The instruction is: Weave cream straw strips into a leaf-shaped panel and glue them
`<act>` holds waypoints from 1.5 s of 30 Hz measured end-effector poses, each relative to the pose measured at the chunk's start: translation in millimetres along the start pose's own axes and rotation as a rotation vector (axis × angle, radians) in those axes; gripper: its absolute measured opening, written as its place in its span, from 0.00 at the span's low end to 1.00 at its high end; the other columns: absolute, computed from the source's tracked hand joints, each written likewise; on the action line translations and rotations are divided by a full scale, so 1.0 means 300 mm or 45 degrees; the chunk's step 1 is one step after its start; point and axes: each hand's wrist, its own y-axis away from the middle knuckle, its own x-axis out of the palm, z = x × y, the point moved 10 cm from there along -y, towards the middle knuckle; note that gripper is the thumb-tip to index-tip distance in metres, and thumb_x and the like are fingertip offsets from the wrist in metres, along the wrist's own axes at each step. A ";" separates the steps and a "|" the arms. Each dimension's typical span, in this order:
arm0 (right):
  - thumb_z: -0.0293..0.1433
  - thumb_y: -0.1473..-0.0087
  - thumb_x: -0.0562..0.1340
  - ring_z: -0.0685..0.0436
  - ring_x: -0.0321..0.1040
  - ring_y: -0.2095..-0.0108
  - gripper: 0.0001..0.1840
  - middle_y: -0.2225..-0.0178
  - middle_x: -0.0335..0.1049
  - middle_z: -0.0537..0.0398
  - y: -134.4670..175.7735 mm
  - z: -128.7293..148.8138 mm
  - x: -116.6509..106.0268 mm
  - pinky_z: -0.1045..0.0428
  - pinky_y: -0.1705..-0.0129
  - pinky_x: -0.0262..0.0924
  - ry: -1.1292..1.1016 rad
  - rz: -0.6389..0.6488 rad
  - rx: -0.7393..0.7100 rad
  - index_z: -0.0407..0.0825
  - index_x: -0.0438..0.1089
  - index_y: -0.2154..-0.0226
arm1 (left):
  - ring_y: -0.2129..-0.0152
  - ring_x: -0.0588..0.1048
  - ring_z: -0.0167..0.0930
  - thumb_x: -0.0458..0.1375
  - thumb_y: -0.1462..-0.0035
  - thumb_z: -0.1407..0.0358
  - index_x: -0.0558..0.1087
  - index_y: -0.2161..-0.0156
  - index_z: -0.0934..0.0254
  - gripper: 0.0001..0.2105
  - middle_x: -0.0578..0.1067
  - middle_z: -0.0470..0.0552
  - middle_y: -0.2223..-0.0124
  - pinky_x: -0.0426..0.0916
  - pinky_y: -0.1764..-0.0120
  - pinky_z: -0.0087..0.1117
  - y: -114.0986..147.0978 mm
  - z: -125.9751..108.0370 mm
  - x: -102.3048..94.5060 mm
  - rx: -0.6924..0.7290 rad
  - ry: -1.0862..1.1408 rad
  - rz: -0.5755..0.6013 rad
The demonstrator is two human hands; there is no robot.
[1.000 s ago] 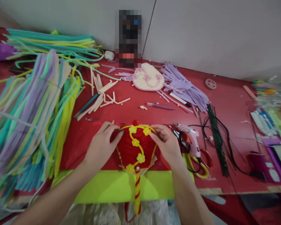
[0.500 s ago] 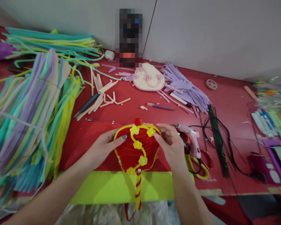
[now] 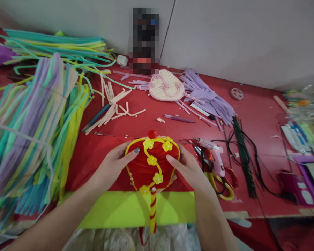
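A red hand fan (image 3: 138, 170) with a yellow edge is held between my two hands above the table's front part. Yellow flowers with pearl-like centres run along a curling yellow stem on its face, and a red ball tops it. Its handle (image 3: 153, 212), striped yellow and red, points toward me, with a red loop beside its lower end. My left hand (image 3: 117, 160) grips the fan's left edge, thumb on the front. On the right edge my right hand (image 3: 187, 165) holds it the same way; the fingers behind the fan are hidden.
Bundles of coloured pipe cleaners (image 3: 39, 132) cover the left. A cream fan (image 3: 166, 85) lies at the back beside purple pipe cleaners (image 3: 209, 94). A pink glue gun (image 3: 217, 158) and scissors (image 3: 225, 191) sit right of my hands. A yellow-green strip (image 3: 115, 209) lines the front edge.
The fan has shifted slightly left. My right hand has slid down its right edge from the upper right flower, and its thumb now rests lower on the face. My left hand keeps its grip.
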 end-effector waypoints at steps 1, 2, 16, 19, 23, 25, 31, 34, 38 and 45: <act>0.39 0.44 0.64 0.42 0.69 0.49 0.19 0.49 0.71 0.55 0.000 -0.001 0.004 0.47 0.48 0.65 -0.035 -0.001 0.000 0.56 0.67 0.50 | 0.56 0.77 0.38 0.66 0.50 0.58 0.75 0.53 0.61 0.19 0.79 0.53 0.53 0.73 0.55 0.33 0.000 0.011 -0.006 -0.036 0.074 -0.037; 0.39 0.44 0.63 0.42 0.69 0.50 0.18 0.50 0.71 0.55 -0.001 -0.004 0.007 0.47 0.48 0.65 -0.065 -0.010 0.001 0.55 0.67 0.51 | 0.57 0.78 0.38 0.66 0.51 0.58 0.75 0.54 0.61 0.19 0.79 0.53 0.54 0.74 0.56 0.33 0.000 0.023 -0.012 -0.079 0.140 -0.073; 0.44 0.45 0.62 0.42 0.74 0.59 0.23 0.53 0.73 0.54 -0.007 -0.045 -0.007 0.51 0.68 0.72 -0.156 -0.176 0.089 0.56 0.63 0.49 | 0.53 0.76 0.40 0.57 0.42 0.53 0.73 0.49 0.63 0.20 0.77 0.56 0.49 0.74 0.54 0.38 0.004 0.101 0.050 -0.394 0.340 0.151; 0.45 0.44 0.60 0.42 0.73 0.56 0.24 0.50 0.72 0.53 -0.008 -0.049 -0.006 0.50 0.66 0.73 -0.104 -0.177 0.099 0.56 0.62 0.47 | 0.55 0.77 0.39 0.57 0.41 0.55 0.74 0.51 0.64 0.18 0.78 0.57 0.51 0.74 0.54 0.38 0.007 0.098 0.054 -0.406 0.328 0.136; 0.44 0.44 0.60 0.41 0.73 0.55 0.25 0.49 0.71 0.52 -0.009 -0.044 -0.005 0.49 0.63 0.73 -0.101 -0.174 0.096 0.56 0.61 0.46 | 0.58 0.78 0.35 0.57 0.40 0.60 0.73 0.51 0.64 0.14 0.78 0.56 0.53 0.74 0.56 0.34 0.003 0.090 0.040 -0.385 0.328 0.084; 0.44 0.43 0.60 0.42 0.72 0.54 0.25 0.48 0.70 0.53 -0.009 -0.033 -0.014 0.48 0.60 0.73 -0.085 -0.196 0.063 0.57 0.60 0.45 | 0.60 0.79 0.35 0.57 0.40 0.61 0.73 0.51 0.64 0.14 0.79 0.55 0.54 0.75 0.59 0.33 0.002 0.087 0.039 -0.370 0.320 0.101; 0.43 0.43 0.60 0.42 0.67 0.48 0.21 0.46 0.68 0.54 -0.007 -0.004 -0.068 0.47 0.50 0.66 0.074 -0.345 -0.052 0.57 0.65 0.48 | 0.63 0.79 0.36 0.58 0.41 0.60 0.73 0.51 0.63 0.15 0.80 0.55 0.56 0.75 0.66 0.31 0.008 0.088 0.040 -0.384 0.291 0.117; 0.43 0.43 0.61 0.43 0.70 0.53 0.19 0.50 0.71 0.54 0.002 0.004 -0.082 0.49 0.53 0.66 0.088 -0.398 -0.086 0.56 0.67 0.50 | 0.57 0.78 0.38 0.53 0.40 0.50 0.73 0.49 0.61 0.21 0.78 0.54 0.52 0.75 0.60 0.34 0.014 0.092 0.047 -0.426 0.312 0.112; 0.40 0.43 0.62 0.43 0.69 0.51 0.18 0.50 0.71 0.54 0.019 0.042 -0.072 0.49 0.50 0.66 0.079 -0.396 -0.188 0.56 0.68 0.51 | 0.50 0.74 0.37 0.52 0.41 0.46 0.72 0.47 0.56 0.24 0.75 0.49 0.47 0.73 0.54 0.34 0.021 0.086 0.038 -0.433 0.342 0.053; 0.38 0.42 0.61 0.43 0.68 0.48 0.18 0.47 0.69 0.52 0.034 0.070 -0.064 0.47 0.47 0.65 0.124 -0.418 -0.269 0.56 0.67 0.49 | 0.47 0.72 0.38 0.53 0.42 0.52 0.76 0.53 0.57 0.18 0.75 0.47 0.47 0.72 0.51 0.36 0.038 0.073 0.052 -0.475 0.441 0.093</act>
